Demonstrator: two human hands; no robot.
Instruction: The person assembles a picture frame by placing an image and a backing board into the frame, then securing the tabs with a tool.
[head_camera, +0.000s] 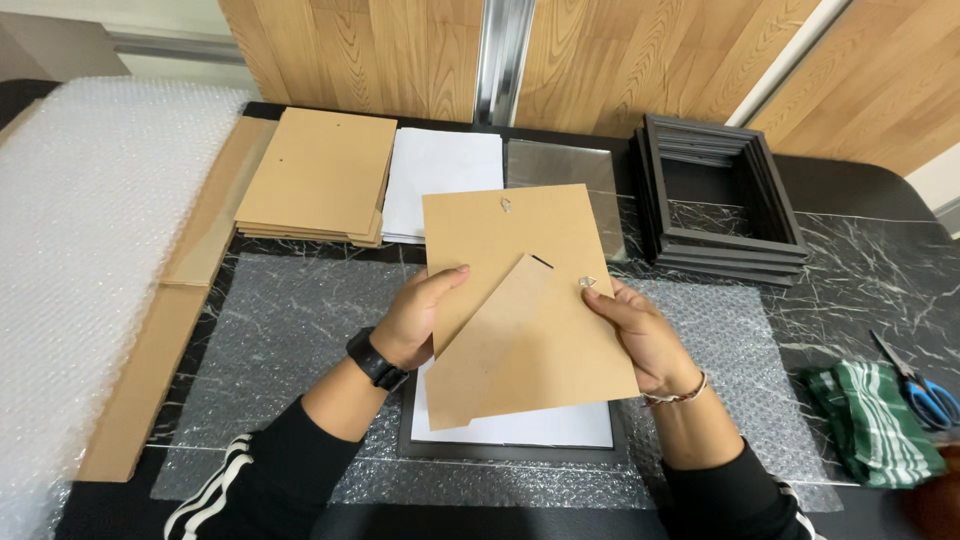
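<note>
Both hands hold a brown fibreboard frame backing (520, 290) with a fold-out stand leg and small metal hangers. My left hand (420, 318) grips its left edge and wears a black wrist band. My right hand (640, 335) grips its right edge, thumb near a metal hanger, a bracelet on the wrist. Below the board lies a black picture frame (512, 448) face down with a white sheet (540, 428) in it, resting on a sheet of bubble wrap (300, 330).
At the back lie a stack of brown backing boards (318, 175), a pile of white sheets (440, 175), a grey glass pane (560, 165) and a stack of black frames (715, 200). A bubble wrap roll (80, 250) sits left; green cloth (875, 420) and scissors (915, 385) right.
</note>
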